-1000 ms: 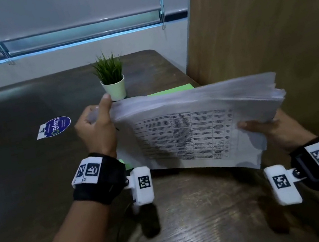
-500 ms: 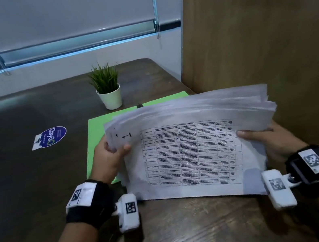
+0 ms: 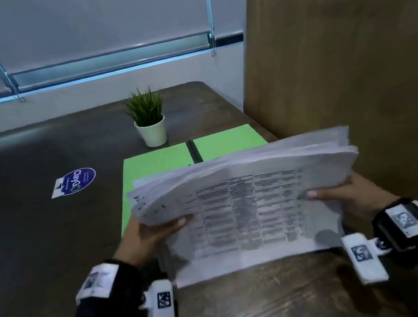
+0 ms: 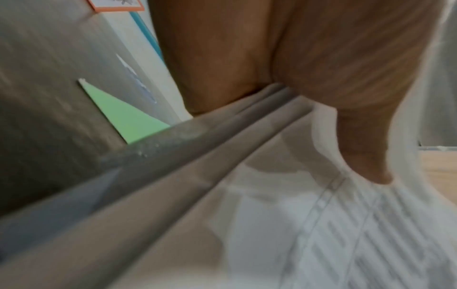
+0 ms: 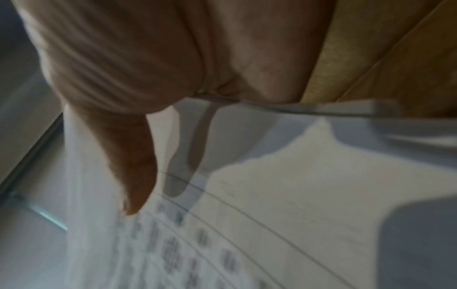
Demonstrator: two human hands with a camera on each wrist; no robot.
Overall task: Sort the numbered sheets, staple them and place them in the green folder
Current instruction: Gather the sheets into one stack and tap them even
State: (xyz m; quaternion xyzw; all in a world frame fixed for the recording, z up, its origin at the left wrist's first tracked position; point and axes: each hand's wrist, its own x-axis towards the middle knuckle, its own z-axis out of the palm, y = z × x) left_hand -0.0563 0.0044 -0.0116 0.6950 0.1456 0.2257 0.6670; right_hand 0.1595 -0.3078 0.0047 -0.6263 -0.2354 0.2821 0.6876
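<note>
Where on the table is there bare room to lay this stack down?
Bare tabletop lies left of the green folder, below the blue sticker; more lies near you, under the sheets held by the left hand and right hand. It is crowded around the potted plant.

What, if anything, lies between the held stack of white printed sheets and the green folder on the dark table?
Nothing visible. The stack of white printed sheets, held by the left hand and right hand, hangs above the near part of the green folder, whose visible surface bears only its black spine clip.
</note>
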